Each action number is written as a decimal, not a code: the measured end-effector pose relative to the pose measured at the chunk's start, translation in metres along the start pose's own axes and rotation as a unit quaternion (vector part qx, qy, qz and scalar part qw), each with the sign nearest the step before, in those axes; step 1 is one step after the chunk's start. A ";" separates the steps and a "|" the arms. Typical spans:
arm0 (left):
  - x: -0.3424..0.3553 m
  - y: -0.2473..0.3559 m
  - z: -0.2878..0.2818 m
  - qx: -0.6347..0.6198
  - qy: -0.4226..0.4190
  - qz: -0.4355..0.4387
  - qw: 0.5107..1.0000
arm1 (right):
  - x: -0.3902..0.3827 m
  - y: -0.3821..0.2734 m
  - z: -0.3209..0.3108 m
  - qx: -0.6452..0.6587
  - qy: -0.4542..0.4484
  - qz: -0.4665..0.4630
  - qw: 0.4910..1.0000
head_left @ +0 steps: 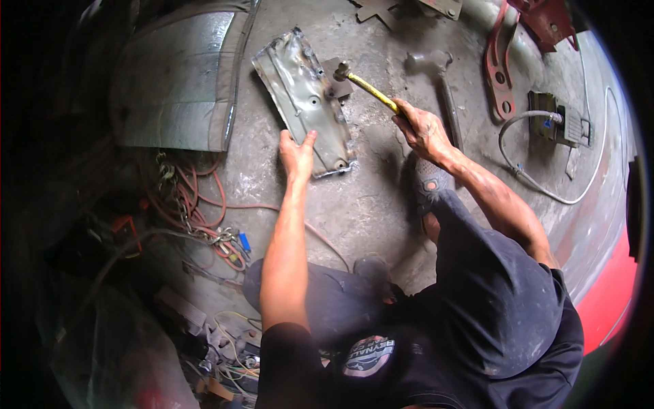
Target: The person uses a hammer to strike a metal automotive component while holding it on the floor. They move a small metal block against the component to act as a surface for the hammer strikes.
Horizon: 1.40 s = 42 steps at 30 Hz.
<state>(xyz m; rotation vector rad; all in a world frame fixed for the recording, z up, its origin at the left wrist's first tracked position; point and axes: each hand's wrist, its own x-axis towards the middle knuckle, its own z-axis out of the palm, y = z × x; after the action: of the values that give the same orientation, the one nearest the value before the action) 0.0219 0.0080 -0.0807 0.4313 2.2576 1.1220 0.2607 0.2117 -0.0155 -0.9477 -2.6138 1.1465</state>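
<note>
A bent sheet-metal panel point(294, 88), grey with rusty, burnt-looking edges and a few round holes, is tilted in front of me. My left hand point(298, 155) grips its near left edge, thumb on top and fingers hidden beneath. My right hand point(424, 131) is closed around the yellow handle of a hammer point(371, 91). The hammer's dark head is just right of the panel's far right edge; whether it touches cannot be made out. Behind the hammer head, a small dark flat piece point(338, 87) shows beside the panel.
A larger sledgehammer point(446, 95) lies on the concrete floor beyond my right hand. Red metal brackets point(499, 68) and a pedal unit with a grey hose point(558, 123) are at right. At left are a large curved panel point(174, 82), tangled reddish hoses point(204, 194) and a chain.
</note>
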 end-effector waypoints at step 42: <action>-0.019 0.023 0.001 0.037 -0.022 0.003 0.999 | 0.055 -0.016 -0.018 -0.054 0.040 -0.187 0.980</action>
<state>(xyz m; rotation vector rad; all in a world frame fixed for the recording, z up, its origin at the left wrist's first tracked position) 0.0383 0.0126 -0.0563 0.4882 2.2674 1.0243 0.2155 0.2471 0.0017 -0.4715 -2.6558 0.8612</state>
